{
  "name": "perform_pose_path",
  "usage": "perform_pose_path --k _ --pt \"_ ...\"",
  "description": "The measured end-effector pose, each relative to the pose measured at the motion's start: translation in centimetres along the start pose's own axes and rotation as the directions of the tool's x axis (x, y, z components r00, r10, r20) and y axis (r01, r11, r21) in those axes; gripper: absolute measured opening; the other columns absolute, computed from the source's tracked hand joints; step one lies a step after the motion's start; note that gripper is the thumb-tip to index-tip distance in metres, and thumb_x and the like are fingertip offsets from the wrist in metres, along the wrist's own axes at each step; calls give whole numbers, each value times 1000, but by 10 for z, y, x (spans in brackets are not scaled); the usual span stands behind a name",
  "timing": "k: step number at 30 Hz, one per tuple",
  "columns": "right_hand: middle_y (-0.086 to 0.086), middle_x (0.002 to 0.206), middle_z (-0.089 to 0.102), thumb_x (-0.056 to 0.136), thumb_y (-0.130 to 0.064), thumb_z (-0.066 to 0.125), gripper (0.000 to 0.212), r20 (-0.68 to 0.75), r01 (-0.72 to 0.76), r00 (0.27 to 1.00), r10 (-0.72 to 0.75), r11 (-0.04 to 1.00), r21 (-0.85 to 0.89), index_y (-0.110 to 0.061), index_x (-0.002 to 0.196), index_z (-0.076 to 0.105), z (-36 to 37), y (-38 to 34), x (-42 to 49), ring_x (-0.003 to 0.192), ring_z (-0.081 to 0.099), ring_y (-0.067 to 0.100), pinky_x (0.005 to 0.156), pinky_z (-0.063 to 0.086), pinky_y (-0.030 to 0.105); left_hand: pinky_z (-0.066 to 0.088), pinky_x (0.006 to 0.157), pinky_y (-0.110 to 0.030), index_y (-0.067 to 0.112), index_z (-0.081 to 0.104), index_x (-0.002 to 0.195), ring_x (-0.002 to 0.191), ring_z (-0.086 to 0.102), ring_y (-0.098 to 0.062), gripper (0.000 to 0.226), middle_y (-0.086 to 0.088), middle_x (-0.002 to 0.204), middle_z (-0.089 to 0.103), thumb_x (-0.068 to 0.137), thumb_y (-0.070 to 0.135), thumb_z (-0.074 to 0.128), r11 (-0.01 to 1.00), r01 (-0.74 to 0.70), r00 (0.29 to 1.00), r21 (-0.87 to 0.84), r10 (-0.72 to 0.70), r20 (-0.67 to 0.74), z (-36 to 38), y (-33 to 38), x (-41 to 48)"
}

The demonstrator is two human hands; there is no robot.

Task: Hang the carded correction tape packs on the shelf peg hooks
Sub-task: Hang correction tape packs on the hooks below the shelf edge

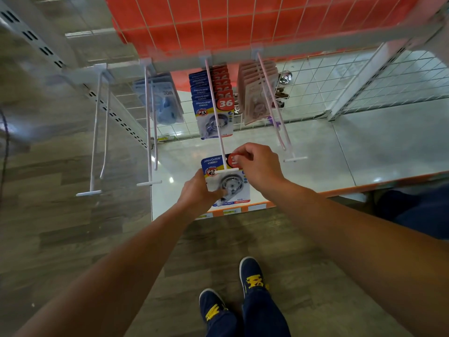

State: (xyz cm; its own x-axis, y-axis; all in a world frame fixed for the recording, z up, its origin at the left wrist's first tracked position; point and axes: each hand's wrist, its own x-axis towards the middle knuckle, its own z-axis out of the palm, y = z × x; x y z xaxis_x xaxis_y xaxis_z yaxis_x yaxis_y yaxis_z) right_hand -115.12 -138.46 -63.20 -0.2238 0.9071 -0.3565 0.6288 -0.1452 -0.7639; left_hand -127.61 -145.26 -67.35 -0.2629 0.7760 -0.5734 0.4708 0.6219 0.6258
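Left hand [196,189]: grips the lower left edge of the held pack, thumb lying across the clear blister on its front.
Right hand [260,166]: pinches the pack's upper right corner, fingers curled over the red patch there.
Hands together: both clamp the same card, one at each side, close to each other.
Held pack [232,187]: a carded correction tape pack, blue header up, face toward the camera, at the outer tip of the middle peg hook.
Middle peg hook [214,110]: its T-shaped end bar crosses the front of the held pack's upper part; whether the wire passes through the card's hole, I cannot tell.
Hung packs [213,107]: a row of matching cards with a red "36" sits further back on the same hook, well apart from the held pack.
Left neighbour hook [148,122]: carries blue packs [166,100] near the rail.
Right neighbour hook [273,103]: carries pink packs [255,93] at its back end.
Far left hook [95,142]: bare wire.
Shelf [328,152]: white glossy board below the hooks, orange front edge.
Grid panel [218,23]: white wire mesh over an orange backing, above the rail.
Shoes [251,276]: navy with yellow laces, on a wood-look floor.
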Motion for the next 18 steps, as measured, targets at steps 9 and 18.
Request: perform_pose_path --k 9,18 --pt "5 107 70 94 -20 56 17 -87 -30 996 16 987 -156 -15 103 70 10 -9 42 95 60 20 74 40 24 40 73 -29 14 60 121 93 57 -20 32 -8 116 65 98 34 50 1000 -28 972 1 28 -235 -27 27 27" --pt "7 106 68 95 -20 55 17 -176 21 983 -60 976 -217 -11 105 66 15 -43 106 87 57 18 72 38 26 50 66 -29 6 60 109 81 62 -24 34 -9 97 64 98 37 49 989 93 950 -114 -123 -287 -47 69 86"
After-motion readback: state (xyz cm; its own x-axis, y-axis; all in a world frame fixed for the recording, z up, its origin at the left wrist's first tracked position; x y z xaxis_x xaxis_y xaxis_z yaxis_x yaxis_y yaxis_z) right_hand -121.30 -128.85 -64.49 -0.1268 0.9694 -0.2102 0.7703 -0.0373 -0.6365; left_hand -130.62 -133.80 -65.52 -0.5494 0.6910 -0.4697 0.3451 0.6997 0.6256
